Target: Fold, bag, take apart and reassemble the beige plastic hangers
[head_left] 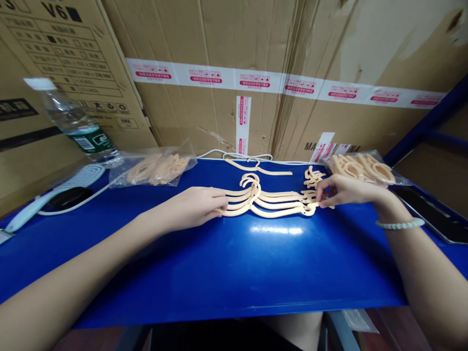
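Note:
Several small beige hangers (276, 213) lie side by side on the blue table (219, 273), their hooks pointing away from me. My left hand (199, 207) is closed round the left ends of these hangers. At their right ends my right hand (334, 190) pinches a small beige piece (315, 205), which touches the nearest hanger's end. Just behind that hand sits a small pile of beige pieces (312, 176). One separate hanger (270, 171) lies farther back.
Clear bags of beige parts lie at back left (157, 168) and back right (360, 165). On the left are a water bottle (86, 134), a pale blue brush (69, 180) and a black object (71, 198). A phone (435, 212) lies right. Cardboard boxes (219, 112) stand behind.

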The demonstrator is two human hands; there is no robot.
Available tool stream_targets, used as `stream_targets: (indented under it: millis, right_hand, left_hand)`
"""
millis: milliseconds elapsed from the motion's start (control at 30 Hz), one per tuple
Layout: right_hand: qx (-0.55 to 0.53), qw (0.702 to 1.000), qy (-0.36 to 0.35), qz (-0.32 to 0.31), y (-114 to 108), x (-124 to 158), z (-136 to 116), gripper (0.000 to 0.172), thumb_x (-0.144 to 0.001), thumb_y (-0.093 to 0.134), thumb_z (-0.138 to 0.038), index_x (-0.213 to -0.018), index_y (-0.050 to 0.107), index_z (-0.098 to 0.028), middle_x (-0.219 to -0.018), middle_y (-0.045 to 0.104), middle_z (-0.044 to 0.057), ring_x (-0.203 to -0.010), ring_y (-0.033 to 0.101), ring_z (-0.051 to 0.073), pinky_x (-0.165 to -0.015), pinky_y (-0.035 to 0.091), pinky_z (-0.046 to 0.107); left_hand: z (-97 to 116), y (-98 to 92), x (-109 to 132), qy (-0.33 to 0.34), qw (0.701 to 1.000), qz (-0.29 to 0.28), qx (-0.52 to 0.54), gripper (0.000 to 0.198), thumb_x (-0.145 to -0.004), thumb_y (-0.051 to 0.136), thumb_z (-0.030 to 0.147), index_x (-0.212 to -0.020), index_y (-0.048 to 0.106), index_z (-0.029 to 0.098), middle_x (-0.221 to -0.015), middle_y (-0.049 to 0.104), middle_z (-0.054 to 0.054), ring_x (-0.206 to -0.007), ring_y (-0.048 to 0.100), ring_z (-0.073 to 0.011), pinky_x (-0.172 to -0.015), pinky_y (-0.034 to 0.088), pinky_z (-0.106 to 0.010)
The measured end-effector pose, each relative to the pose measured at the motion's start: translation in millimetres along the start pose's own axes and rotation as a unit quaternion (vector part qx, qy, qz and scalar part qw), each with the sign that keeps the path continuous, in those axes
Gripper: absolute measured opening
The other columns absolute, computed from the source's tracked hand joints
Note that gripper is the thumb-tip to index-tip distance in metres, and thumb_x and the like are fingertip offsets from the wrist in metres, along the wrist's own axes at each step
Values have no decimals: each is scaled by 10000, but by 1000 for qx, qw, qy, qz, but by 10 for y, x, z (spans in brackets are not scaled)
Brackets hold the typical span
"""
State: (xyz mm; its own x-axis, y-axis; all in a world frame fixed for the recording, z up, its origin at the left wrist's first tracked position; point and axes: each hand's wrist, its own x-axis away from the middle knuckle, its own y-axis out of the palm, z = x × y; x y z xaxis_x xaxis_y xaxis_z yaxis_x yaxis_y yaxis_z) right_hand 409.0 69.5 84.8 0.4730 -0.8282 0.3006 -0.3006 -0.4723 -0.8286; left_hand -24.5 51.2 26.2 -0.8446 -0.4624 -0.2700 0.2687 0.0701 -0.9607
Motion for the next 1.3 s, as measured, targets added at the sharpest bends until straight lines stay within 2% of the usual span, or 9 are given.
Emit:
stream_targets:
  millis: [167,367,600,800,1033,1300]
  right_hand:
    - [59,998,8,3,67,-70,78,328,-693,746,-534,-742,759,-209,-665,711,25,-627,646,218,-572,441,301]
    - [68,997,28,25,74,-94,66,358,-683,707,-554,-717,731,-199,-666,706,39,-630,646,226,-570,429,307]
    - [84,995,46,41,88,-96,36,420,-686,663,-606,-751,677,-191,-718,699,56,-670,645,241,-584,452,314]
    - [76,995,44,47,91,-74,-20,480,-668,675,-649,-810,650,-191,-715,674,59,-646,622,233,-576,462,317]
    - [95,994,40,39,92,-80,-11,436,-694,637,-631,-755,648,-199,-709,677,60,-640,621,232,-579,457,326]
    - [93,994,38,47,93,-65,-2,415,-703,659,-618,-752,648,-206,-682,670,50,-609,617,222,-556,451,319]
  left_hand:
    - [2,46,-21,-6,998,4,-58,137,-983,524,213,-890,624,209,-944,692,-38,-854,649,-200,-723,476,-285]
    - [-6,102,-35,-21,995,36,-89,176,-1004,490,216,-878,612,202,-889,665,-40,-830,622,-195,-693,455,-279]
    - [51,123,-50,-31,988,35,-144,134,-936,496,184,-850,599,187,-846,659,-44,-785,606,-217,-685,414,-345]
    - [83,137,-75,-36,987,67,-140,119,-906,525,249,-833,586,178,-829,644,-53,-788,590,-226,-688,386,-365]
    - [79,223,-87,-22,989,86,-122,166,-965,476,205,-858,598,170,-846,649,-51,-812,595,-214,-702,385,-353]
    - [104,283,-97,-17,986,128,-109,142,-958,495,197,-870,602,166,-848,671,-63,-792,599,-208,-703,400,-341]
